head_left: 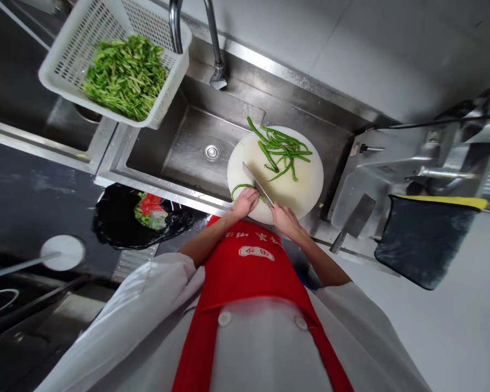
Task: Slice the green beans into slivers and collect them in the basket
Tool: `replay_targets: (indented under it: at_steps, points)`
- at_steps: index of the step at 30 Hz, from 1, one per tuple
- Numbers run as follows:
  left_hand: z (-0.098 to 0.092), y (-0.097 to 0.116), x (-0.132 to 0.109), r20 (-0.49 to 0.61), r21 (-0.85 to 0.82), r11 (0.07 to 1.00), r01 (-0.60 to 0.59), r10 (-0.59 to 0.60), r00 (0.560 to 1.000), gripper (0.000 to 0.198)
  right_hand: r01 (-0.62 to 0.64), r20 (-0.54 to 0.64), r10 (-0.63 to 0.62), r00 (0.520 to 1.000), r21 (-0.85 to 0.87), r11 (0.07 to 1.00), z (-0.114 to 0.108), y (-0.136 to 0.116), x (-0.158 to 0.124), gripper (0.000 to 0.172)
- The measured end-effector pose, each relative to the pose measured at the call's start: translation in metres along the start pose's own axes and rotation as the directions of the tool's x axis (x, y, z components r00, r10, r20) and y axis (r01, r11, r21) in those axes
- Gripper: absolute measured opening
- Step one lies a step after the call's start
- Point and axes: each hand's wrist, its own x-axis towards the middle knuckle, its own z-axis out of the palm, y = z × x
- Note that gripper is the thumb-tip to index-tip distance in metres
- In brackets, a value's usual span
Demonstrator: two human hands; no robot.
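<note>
A round white cutting board (306, 188) lies over the right part of the sink. My right hand (286, 219) is wrapped round the handle of a kitchen knife (256, 183), whose blade slants up and left across the board. Close to the blade's left side, my left hand (246, 202) has its fingers closed on a long, curved green chili pepper (239, 187). A short green piece shows beside the blade. Several more long green chili peppers (286, 146) lie in a loose pile at the board's far side. My fingertips are partly hidden.
A white plastic basket (61, 81) of cut green pieces (126, 76) stands at the left, beside a metal faucet (218, 76). A black-bagged bin (110, 218) with scraps is below the sink edge (167, 191). On the right lie a cleaver (358, 216) and a dark cloth (427, 239).
</note>
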Motion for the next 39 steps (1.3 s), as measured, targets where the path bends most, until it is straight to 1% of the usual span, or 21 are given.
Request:
replay_targets:
  at_steps: [2,4,6,8,11,15,19,23,25,28,30,32,35,37,38,39]
  points:
    - [-0.006,0.003,0.001,-0.008,0.021,1.000,-0.008,0.009,1.000,0.025,-0.016,-0.012,0.016,1.000,0.005,1.000,-0.001,-0.003,0.006,0.040]
    - [-0.016,0.004,0.004,-0.052,0.056,0.998,0.017,-0.014,0.999,0.025,-0.020,-0.028,0.020,0.999,0.004,1.000,0.000,-0.008,0.013,0.041]
    - [-0.027,0.001,0.006,-0.118,0.078,0.994,0.074,-0.064,0.991,0.026,-0.021,-0.029,0.021,0.999,0.000,1.000,0.000,-0.011,0.019,0.041]
    - [-0.033,-0.006,0.009,-0.132,0.080,0.991,0.104,-0.093,0.987,0.027,-0.029,-0.028,0.029,0.999,-0.006,1.000,0.000,-0.012,0.021,0.041]
    - [-0.034,-0.016,0.010,-0.074,0.109,0.991,0.076,-0.068,0.995,0.028,-0.032,-0.038,0.031,0.999,-0.025,0.999,0.000,-0.011,0.016,0.040]
    - [-0.029,-0.019,0.009,-0.051,0.155,0.987,0.052,-0.044,0.998,0.027,-0.043,-0.030,0.042,0.999,-0.049,0.998,0.001,-0.018,0.008,0.037]
    - [-0.028,-0.019,0.008,-0.045,0.118,0.991,0.056,-0.051,0.998,0.028,-0.069,-0.043,0.067,0.997,-0.045,0.997,0.001,-0.029,0.013,0.033]
    - [-0.027,-0.021,0.008,-0.053,0.074,0.995,0.070,-0.066,0.996,0.027,-0.016,-0.063,0.014,0.998,-0.034,0.999,0.000,-0.030,0.017,0.033]
    - [-0.026,-0.020,0.009,-0.050,0.061,0.995,0.077,-0.074,0.996,0.027,-0.018,-0.062,0.017,0.998,-0.020,1.000,0.000,-0.029,0.018,0.033]
    - [-0.032,-0.017,0.011,-0.053,0.058,0.996,0.074,-0.071,0.996,0.028,-0.039,-0.072,0.040,0.997,0.009,0.999,0.001,-0.030,0.025,0.035]
    - [-0.041,-0.017,0.008,-0.091,0.047,0.997,0.066,-0.062,0.994,0.027,-0.039,-0.070,0.041,0.997,0.021,0.999,-0.001,-0.028,0.030,0.035]
    - [-0.055,-0.019,0.000,-0.202,0.023,0.995,0.097,-0.091,0.975,0.025,-0.037,-0.043,0.038,0.998,0.023,0.999,-0.005,-0.021,0.031,0.034]
    - [-0.072,-0.025,-0.020,-0.383,-0.011,0.977,0.212,-0.200,0.902,0.023,-0.059,-0.041,0.059,0.997,-0.002,0.998,-0.008,-0.011,0.024,0.035]
    - [-0.075,-0.027,-0.032,-0.429,-0.033,0.961,0.274,-0.261,0.865,0.022,-0.069,-0.063,0.068,0.996,-0.021,0.997,-0.007,-0.011,0.018,0.036]
    - [-0.075,-0.028,-0.037,-0.424,-0.047,0.956,0.288,-0.280,0.861,0.021,-0.065,-0.074,0.063,0.995,-0.023,0.998,-0.005,-0.014,0.016,0.037]
    - [-0.073,-0.028,-0.039,-0.400,-0.065,0.955,0.289,-0.290,0.869,0.021,-0.057,-0.076,0.055,0.996,-0.023,0.998,-0.002,-0.018,0.016,0.037]
